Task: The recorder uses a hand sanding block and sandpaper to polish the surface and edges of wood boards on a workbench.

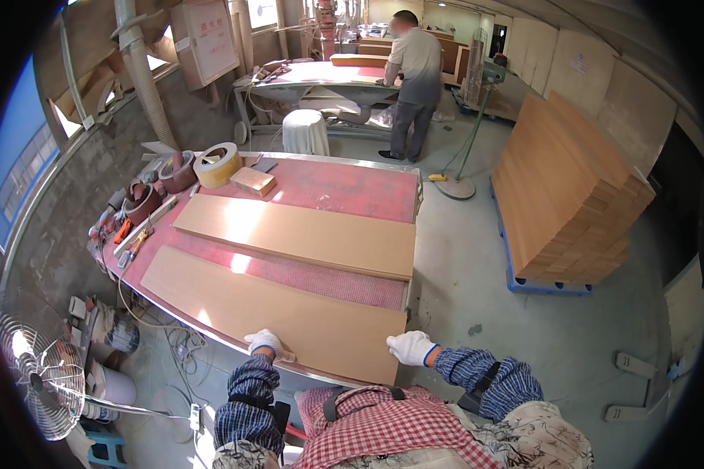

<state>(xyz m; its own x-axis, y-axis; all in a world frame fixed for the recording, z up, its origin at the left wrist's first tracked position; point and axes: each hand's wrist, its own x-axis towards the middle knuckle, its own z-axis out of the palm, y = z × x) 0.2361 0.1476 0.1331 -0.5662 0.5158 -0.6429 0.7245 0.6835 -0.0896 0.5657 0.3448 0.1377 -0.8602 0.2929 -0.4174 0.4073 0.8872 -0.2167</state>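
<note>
A long, flat tan board (281, 313) lies along the near edge of the red-topped table (321, 184). My left hand (264, 341), in a white knit glove, is closed at the board's near long edge; a tan patch beside it is too small to identify. At the board's right end, my right hand (412, 348) is gloved too, its fingers curled closed at the end edge. Farther across the table lies a second tan board (305, 234), which looks stacked on another. A pinkish mesh-like strip of tabletop shows between the two.
Tape rolls (217, 166), a small wood block (253, 181) and pliers (138, 241) sit at the table's left end. A fan (39, 379) stands lower left. Stacked boards (571, 195) rest on a blue pallet (551, 288) at right. Another person (416, 78) works at a far table.
</note>
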